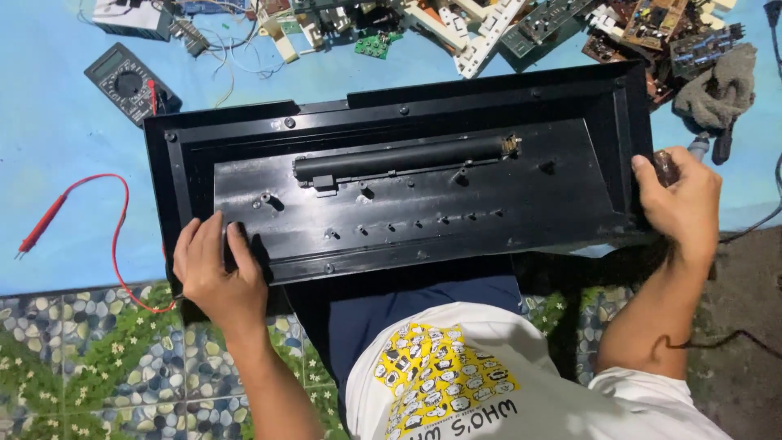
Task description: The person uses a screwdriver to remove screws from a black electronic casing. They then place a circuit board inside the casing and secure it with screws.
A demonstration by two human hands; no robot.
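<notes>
1. Head view: hands grip a long black plastic housing (407, 187) lying open side up on a blue mat (57, 155), across the person's lap.
2. Left hand (216, 273) presses curled fingers over the housing's near-left edge.
3. Right hand (684, 204) wraps the right end, also clutching a dark-handled tool (666, 167).
4. Black cylindrical bar (403, 156) sits inside the housing.
5. Grey multimeter (126, 81), red probe lead (49, 218), loose circuit boards (652, 28) and a grey rag (721, 85) crowd the far side.
</notes>
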